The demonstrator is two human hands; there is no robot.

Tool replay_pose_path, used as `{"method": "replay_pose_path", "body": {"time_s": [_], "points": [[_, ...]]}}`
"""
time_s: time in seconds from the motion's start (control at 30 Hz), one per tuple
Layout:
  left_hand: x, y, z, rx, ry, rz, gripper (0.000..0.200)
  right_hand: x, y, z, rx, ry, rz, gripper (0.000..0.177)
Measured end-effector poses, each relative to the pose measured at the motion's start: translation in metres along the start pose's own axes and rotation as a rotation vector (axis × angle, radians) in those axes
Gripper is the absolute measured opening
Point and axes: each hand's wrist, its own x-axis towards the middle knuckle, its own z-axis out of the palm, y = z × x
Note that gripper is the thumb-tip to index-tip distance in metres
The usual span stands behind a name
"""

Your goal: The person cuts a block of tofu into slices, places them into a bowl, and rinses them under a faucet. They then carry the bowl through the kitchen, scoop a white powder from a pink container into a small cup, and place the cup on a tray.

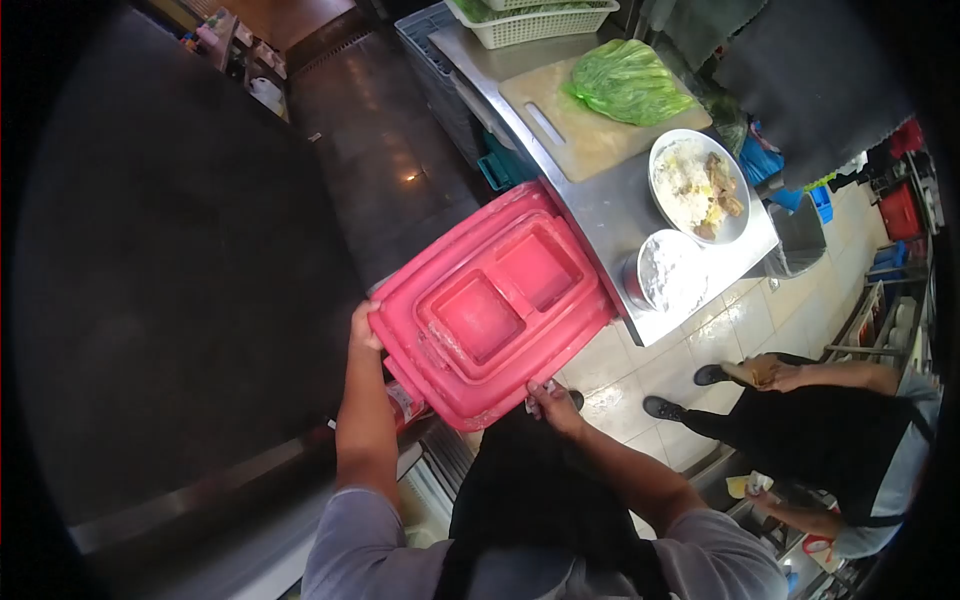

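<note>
A large red plastic lid (500, 300) with two square recesses and whitish smears is held in front of my body, its right corner by the steel table's edge. My left hand (367, 325) grips the lid's left edge, with the fingers partly hidden by it. At the lower edge, my right hand (552, 403) has its fingers closed, with something whitish showing between them and the lid. Part of a red container (404, 402) shows under the lid near my left forearm.
On the steel table (610, 205) are a cutting board (585, 150) with bagged greens (630, 82), a bowl of rice and meat (698, 187) and a tub of white contents (672, 271). A person (820, 425) in a dark apron stands at the right, holding things in both hands.
</note>
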Motion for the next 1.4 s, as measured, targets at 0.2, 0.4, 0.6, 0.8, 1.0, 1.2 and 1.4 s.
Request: {"method": "replay_pose_path", "body": {"time_s": [0.2,0.4,0.6,0.8,1.0,1.2,1.4], "points": [[0.097,-0.006,0.001,0.085,0.177,-0.041,0.036,0.043,-0.008,0.006,0.09,0.133,0.055,0.033],[0.169,-0.026,0.055,0.193,0.268,0.07,0.021,0.064,-0.027,-0.018,0.078,0.346,0.024,0.036],[0.201,-0.026,0.048,0.247,0.305,0.074,0.015,0.024,-0.026,-0.056,0.112,0.435,0.123,0.051],[0.191,-0.031,0.043,0.191,0.243,0.104,0.023,0.018,-0.036,-0.046,-0.181,0.433,0.146,0.039],[0.136,-0.049,0.032,0.115,0.359,0.15,0.025,0.053,-0.049,-0.005,-0.306,0.348,0.218,0.051],[0.208,-0.041,0.093,0.313,0.346,0.132,0.029,0.068,-0.068,-0.009,-0.415,0.559,0.081,0.067],[0.213,-0.036,0.095,0.32,0.333,0.072,0.027,0.079,-0.056,-0.007,-0.371,0.624,0.012,0.06]]}}
